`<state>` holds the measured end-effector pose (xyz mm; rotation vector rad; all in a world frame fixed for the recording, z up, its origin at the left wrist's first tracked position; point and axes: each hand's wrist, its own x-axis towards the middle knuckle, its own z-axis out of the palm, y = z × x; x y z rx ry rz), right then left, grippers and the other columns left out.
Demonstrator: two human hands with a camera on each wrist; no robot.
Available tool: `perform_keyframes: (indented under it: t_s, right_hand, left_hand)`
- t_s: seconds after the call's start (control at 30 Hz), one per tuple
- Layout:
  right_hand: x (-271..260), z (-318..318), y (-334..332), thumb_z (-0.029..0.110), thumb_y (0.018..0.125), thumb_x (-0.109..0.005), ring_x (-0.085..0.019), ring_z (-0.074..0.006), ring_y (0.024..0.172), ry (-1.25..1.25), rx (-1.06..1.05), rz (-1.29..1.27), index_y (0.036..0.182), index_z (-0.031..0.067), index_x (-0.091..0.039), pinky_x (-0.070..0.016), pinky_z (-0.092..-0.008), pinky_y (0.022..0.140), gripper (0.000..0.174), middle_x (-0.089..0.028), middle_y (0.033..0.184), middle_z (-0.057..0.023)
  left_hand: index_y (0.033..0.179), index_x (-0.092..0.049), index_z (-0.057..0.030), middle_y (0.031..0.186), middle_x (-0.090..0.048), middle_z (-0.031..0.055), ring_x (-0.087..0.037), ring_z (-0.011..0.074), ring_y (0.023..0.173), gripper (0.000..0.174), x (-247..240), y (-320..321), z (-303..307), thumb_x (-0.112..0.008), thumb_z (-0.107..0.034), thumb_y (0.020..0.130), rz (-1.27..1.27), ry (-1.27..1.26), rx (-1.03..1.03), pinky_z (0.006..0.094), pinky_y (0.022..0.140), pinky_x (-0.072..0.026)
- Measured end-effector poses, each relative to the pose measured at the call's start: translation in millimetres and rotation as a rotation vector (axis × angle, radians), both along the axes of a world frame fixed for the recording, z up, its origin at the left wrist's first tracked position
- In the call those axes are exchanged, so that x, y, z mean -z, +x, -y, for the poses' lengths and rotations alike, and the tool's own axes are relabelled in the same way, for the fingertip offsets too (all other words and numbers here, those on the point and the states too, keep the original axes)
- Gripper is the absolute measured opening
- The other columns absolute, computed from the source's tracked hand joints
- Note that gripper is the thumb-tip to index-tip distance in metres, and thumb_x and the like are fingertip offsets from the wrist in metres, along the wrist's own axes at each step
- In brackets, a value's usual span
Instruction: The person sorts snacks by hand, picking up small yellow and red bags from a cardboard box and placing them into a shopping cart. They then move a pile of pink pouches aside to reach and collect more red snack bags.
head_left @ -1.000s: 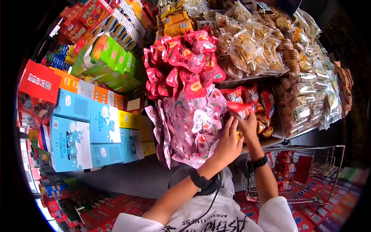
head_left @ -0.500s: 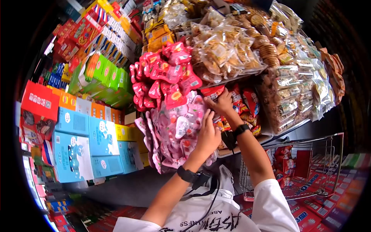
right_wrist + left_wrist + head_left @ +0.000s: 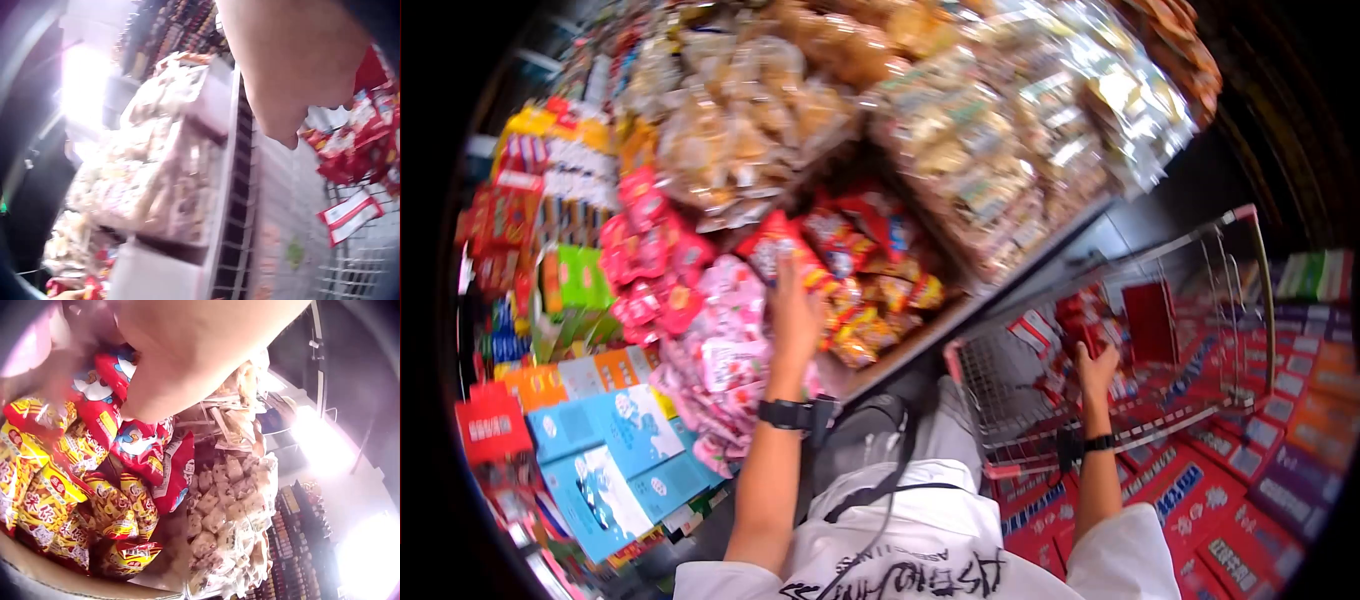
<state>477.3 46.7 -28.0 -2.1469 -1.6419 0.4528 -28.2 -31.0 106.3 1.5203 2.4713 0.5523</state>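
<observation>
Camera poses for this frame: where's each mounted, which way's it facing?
Head: worn on the head, looking down; shows both forearms, left hand on the shelf's red packets, right hand inside the cart.
Left wrist: by the left palm, facing the shelf; the hand's underside fills the top.
Right wrist: by the right palm, facing cart mesh and shelf; palm heel shows.
Shared: both wrist views catch the clear snack bags.

Around the left hand (image 3: 795, 312), red and yellow foil snack packets (image 3: 870, 290) crowd 12 to 3 o'clock, pink plastic pouches (image 3: 720, 362) 8 — open room lies at 4, inside the silver wire cart (image 3: 1160, 428).
</observation>
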Motion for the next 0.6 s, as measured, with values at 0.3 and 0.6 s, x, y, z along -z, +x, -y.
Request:
perform_keyframes:
  t_s: [0.3, 0.6]
  right_hand:
    - [128, 17, 56, 0.023, 0.066, -0.082, -0.063, -0.0315, 0.087, -0.261, -0.046, -0.180, 0.109, 0.0000, -0.061, -0.0500, -0.0401, 0.079, 0.053, -0.064, 0.093, -0.0182]
    - [229, -9, -28, 0.031, 0.061, -0.086, -0.039, -0.0365, 0.131, -0.590, -0.351, 0.091, 0.138, 0.0067, -0.041, -0.0349, -0.0466, 0.105, 0.092, -0.040, 0.143, -0.0174]
  left_hand:
    - [0.149, -0.019, 0.0010, 0.156, -0.012, 0.0230, -0.022, 0.0461, 0.139, 0.072, 7, 16, -23, -0.057, -0.009, 0.088, -0.301, -0.146, -0.051, 0.0544, 0.115, -0.0159]
    - [0.149, -0.016, 0.0039, 0.156, -0.006, 0.0265, 0.003, 0.0564, 0.139, 0.083, 9, 38, -45, -0.052, -0.045, 0.093, -0.405, -0.317, -0.133, 0.0673, 0.109, -0.0013]
